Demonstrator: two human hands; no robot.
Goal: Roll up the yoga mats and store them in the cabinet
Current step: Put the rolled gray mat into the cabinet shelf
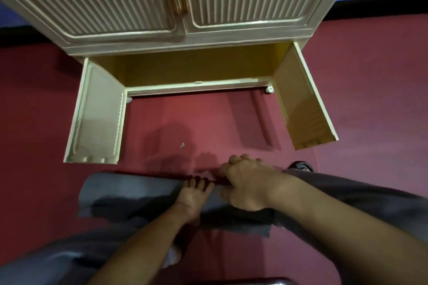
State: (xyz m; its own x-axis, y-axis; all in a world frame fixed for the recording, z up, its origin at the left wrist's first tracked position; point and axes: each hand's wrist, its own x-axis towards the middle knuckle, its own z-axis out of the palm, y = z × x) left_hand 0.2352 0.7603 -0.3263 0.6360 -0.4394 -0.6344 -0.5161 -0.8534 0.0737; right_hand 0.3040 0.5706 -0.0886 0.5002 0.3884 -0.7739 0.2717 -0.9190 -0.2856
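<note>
Low in the frame's centre, both hands are bearing on the grey mat (pixel 129 192), the left hand (pixel 192 194) pressing flat, the right hand (pixel 245 183) curling over its edge, likely tightening the roll before the open cabinet (pixel 196 67) above.

Left hand (pixel 193 194): forearm extended forward, palm down, fingers spread and straight. Right hand (pixel 246 183): forearm angled inward, fingers curled in a grip.
</note>
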